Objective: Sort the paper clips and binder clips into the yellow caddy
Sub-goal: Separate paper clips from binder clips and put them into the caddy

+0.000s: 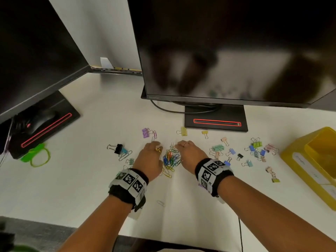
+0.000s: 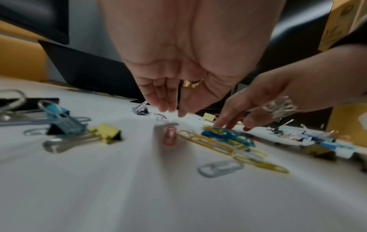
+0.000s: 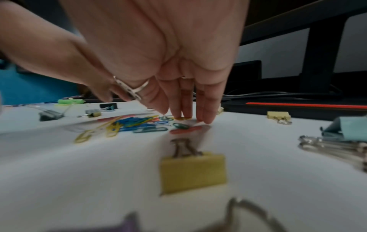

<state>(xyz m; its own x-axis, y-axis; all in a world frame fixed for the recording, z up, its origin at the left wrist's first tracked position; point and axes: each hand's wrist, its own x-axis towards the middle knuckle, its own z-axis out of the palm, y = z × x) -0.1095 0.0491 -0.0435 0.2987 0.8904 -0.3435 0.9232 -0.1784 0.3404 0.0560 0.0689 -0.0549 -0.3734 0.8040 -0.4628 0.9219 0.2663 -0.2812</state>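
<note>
Paper clips (image 1: 171, 158) lie between both hands' fingers (image 3: 206, 109)

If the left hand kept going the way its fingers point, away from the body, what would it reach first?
Probably the lone paper clip lying just past the left hand, and beyond it the purple binder clip. Depth is hard to judge; the fingertips may already touch the clip's near end.

monitor base (image 1: 216, 117) behind, clips (image 1: 255, 151) scattered right

A white bench (image 1: 91, 179) carries two dark monitors (image 1: 227, 51) on black stands with red-edged slots (image 1: 217, 122). A pale wall (image 1: 101, 33) rises behind; grey floor (image 1: 36, 231) shows below.
</note>
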